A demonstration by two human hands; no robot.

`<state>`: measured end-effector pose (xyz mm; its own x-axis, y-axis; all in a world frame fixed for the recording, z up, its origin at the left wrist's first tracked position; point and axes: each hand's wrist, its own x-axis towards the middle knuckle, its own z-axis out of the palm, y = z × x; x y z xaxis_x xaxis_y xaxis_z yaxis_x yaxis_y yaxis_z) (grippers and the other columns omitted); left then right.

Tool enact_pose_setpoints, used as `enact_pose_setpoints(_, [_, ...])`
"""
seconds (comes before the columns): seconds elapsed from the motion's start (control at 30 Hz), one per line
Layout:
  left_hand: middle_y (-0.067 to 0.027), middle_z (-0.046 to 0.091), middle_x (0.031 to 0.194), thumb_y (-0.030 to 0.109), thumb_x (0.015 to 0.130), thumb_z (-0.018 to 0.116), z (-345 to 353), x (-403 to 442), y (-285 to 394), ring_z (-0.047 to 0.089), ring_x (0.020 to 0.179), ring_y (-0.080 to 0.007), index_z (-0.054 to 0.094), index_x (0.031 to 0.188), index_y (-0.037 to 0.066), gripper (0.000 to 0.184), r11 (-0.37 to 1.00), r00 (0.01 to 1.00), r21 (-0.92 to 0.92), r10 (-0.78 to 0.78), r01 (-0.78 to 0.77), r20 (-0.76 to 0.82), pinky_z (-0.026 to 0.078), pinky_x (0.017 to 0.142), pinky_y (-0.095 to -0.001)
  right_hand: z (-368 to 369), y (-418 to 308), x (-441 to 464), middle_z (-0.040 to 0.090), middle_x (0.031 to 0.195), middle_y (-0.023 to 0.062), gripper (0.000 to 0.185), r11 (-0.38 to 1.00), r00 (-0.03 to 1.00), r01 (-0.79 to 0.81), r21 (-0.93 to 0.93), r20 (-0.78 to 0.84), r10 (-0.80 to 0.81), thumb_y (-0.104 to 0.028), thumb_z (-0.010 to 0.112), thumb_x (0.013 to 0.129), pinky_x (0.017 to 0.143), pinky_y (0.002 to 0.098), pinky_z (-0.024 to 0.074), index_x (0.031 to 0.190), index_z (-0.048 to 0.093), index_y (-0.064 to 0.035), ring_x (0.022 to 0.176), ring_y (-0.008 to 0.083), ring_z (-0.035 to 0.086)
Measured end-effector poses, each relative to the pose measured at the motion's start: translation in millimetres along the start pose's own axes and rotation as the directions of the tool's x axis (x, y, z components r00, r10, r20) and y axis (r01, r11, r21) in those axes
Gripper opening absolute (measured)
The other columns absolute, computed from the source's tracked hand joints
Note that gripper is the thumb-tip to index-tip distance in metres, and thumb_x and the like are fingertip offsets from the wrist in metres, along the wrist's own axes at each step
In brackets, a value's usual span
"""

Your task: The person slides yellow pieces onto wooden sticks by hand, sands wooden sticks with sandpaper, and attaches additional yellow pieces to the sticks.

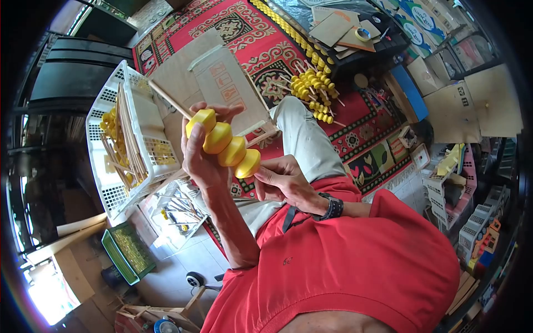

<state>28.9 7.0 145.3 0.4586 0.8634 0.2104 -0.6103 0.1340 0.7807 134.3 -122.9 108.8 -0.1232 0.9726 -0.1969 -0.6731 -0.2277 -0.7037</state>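
My left hand (pixel 201 149) is wrapped round a thin wooden stick (pixel 169 99) threaded with several chunky, glossy yellow pieces (pixel 217 137). The stick slants, its bare end pointing up to the left. My right hand (pixel 286 180), with a dark watch on its wrist, is closed at the lower end. Its thumb meets the lowest yellow piece (pixel 247 164), and the stick's tip is hidden there. Beneath my left hand lies a flat cardboard box (pixel 225 83) with orange printed marks. A white plastic basket (pixel 158 130), beside that hand, contains bare sticks (pixel 125 133) and more yellow pieces (pixel 109 125).
Finished-looking yellow sticks (pixel 315 89) lie heaped on the red patterned carpet (pixel 261 47). A black table (pixel 366 55) with cardboard and tape stands beyond. A green basket (pixel 129 252) is at lower left; shelves and crates (pixel 444 188) line the right.
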Motion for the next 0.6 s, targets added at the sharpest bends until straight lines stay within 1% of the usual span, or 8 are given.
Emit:
enact_pose_setpoints(0.1, [-0.018,0.06,0.097,0.026,0.093,0.05,5,1,3,0.062,0.096,-0.0345,0.042,0.123,-0.002,0.041,0.983,0.98,0.155,-0.063,0.094,-0.191,0.04,0.1,-0.0523,-7,-13,5,0.061,0.064,0.0021,0.03,0.981,0.998,0.009,-0.196,-0.053,-0.019,-0.026,0.049,0.099,0.043,0.0181,0.0323,0.096,0.064,0.0002,0.048,0.0007,0.043])
enact_pose_setpoints(0.17, [-0.0133,0.062,0.087,0.019,0.091,0.057,10,8,2,0.065,0.083,-0.0277,0.046,0.116,-0.003,0.035,0.946,0.957,0.317,0.033,0.063,-0.287,0.048,0.091,-0.0469,-9,-18,11,0.062,0.065,0.0009,0.029,0.927,0.997,0.05,-0.372,-0.043,-0.071,-0.025,0.049,0.098,0.048,0.0194,0.0368,0.098,0.065,-0.0007,0.054,0.0025,0.048])
enact_pose_setpoints(0.3, [-0.0062,0.058,0.075,0.01,0.085,0.066,23,25,13,0.063,0.067,-0.0183,0.054,0.1,-0.002,0.022,0.891,0.884,0.427,0.067,0.156,-0.463,0.055,0.081,-0.0402,-3,-25,12,0.061,0.066,0.0011,0.028,0.889,0.993,0.064,-0.453,-0.056,-0.1,-0.022,0.05,0.097,0.05,0.022,0.0392,0.097,0.066,0.0006,0.057,0.0051,0.05])
enact_pose_setpoints(0.4, [-0.0046,0.056,0.075,0.013,0.086,0.066,10,43,23,0.062,0.066,-0.0166,0.053,0.103,-0.002,0.026,0.943,0.925,0.318,0.034,0.095,-0.378,0.056,0.078,-0.0385,7,-22,9,0.054,0.061,-0.0019,0.025,0.883,0.973,0.037,-0.469,-0.186,-0.14,-0.017,0.052,0.096,0.047,0.0216,0.0364,0.098,0.065,0.0034,0.052,0.0035,0.044])
enact_pose_setpoints(0.47, [-0.0031,0.056,0.075,0.015,0.087,0.067,7,50,24,0.061,0.066,-0.0152,0.053,0.103,0.0,0.026,0.941,0.949,0.324,0.006,0.101,-0.314,0.057,0.075,-0.0369,-2,-10,16,0.054,0.06,-0.0017,0.023,0.783,0.944,0.158,-0.602,-0.14,-0.298,-0.016,0.054,0.096,0.045,0.0219,0.0325,0.097,0.065,0.0038,0.051,0.0031,0.041])
enact_pose_setpoints(0.5, [-0.0068,0.057,0.088,0.025,0.089,0.064,0,51,22,0.063,0.079,-0.0193,0.047,0.114,0.002,0.037,0.923,0.974,0.368,-0.034,0.117,-0.226,0.053,0.083,-0.0394,-4,-6,19,0.055,0.059,-0.0014,0.022,0.751,0.927,0.189,-0.633,-0.136,-0.348,-0.015,0.054,0.096,0.045,0.0222,0.0314,0.096,0.065,0.0036,0.051,0.0029,0.041])
enact_pose_setpoints(0.57, [-0.0124,0.051,0.111,0.037,0.091,0.06,0,43,13,0.058,0.101,-0.0243,0.036,0.128,0.004,0.055,0.924,0.922,0.358,0.25,-0.136,-0.296,0.046,0.093,-0.0449,-11,2,35,0.056,0.059,-0.0032,0.029,0.697,0.895,0.296,-0.653,-0.066,-0.442,-0.021,0.05,0.099,0.041,0.0183,0.0241,0.09,0.066,0.001,0.046,-0.0015,0.036])
enact_pose_setpoints(0.6, [-0.0134,0.044,0.123,0.043,0.088,0.061,4,29,7,0.051,0.111,-0.0274,0.031,0.133,0.006,0.066,0.764,0.867,0.605,0.44,-0.224,-0.234,0.041,0.097,-0.047,-9,-1,41,0.053,0.058,-0.0044,0.027,0.674,0.874,0.325,-0.664,-0.062,-0.482,-0.021,0.052,0.097,0.042,0.0181,0.024,0.089,0.065,0.0013,0.047,-0.0013,0.036])
